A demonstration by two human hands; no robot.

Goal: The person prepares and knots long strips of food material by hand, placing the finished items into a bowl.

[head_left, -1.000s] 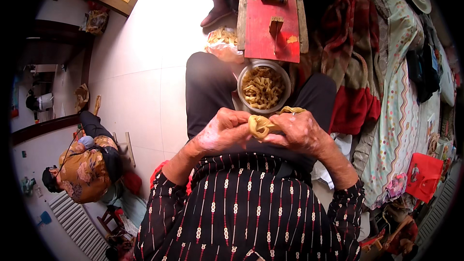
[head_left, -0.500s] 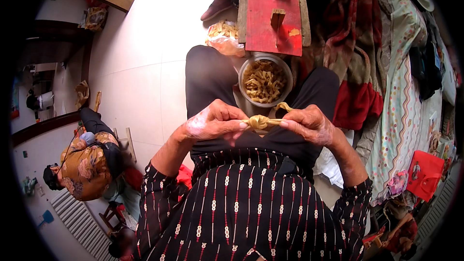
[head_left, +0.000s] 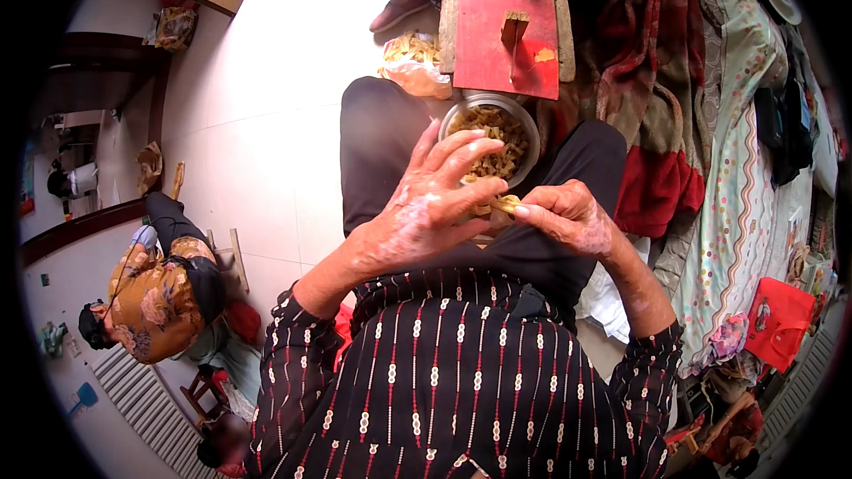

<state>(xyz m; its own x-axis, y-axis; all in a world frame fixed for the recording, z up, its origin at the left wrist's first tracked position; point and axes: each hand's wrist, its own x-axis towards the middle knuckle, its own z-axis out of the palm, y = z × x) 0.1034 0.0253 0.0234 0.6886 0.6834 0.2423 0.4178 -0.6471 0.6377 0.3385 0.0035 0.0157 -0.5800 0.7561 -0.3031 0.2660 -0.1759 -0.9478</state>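
My right hand (head_left: 570, 218) pinches a yellowish-tan knotted strip (head_left: 508, 204) between thumb and fingers, above my lap. My left hand (head_left: 424, 204) has its fingers spread, palm down, just left of the strip; its fingers partly cover the strip's left part. Whether the left thumb touches the strip I cannot tell. Beyond both hands, between my knees, stands a round tub (head_left: 535, 144) holding many similar tan knotted strips (head_left: 502, 131). The left fingers hide part of its near left side.
A red wooden bench (head_left: 497, 44) with upright wooden pieces lies past the tub. Left of it sits a plastic bag (head_left: 422, 82) of pale strips, near another person's foot (head_left: 397, 14). Blankets (head_left: 661, 177) hang at the right. Someone in a floral top (head_left: 169, 302) sits far left.
My left hand has let go of the strip's left end, opened its fingers and moved up and right over the tub's near edge. My right hand still holds the strip.
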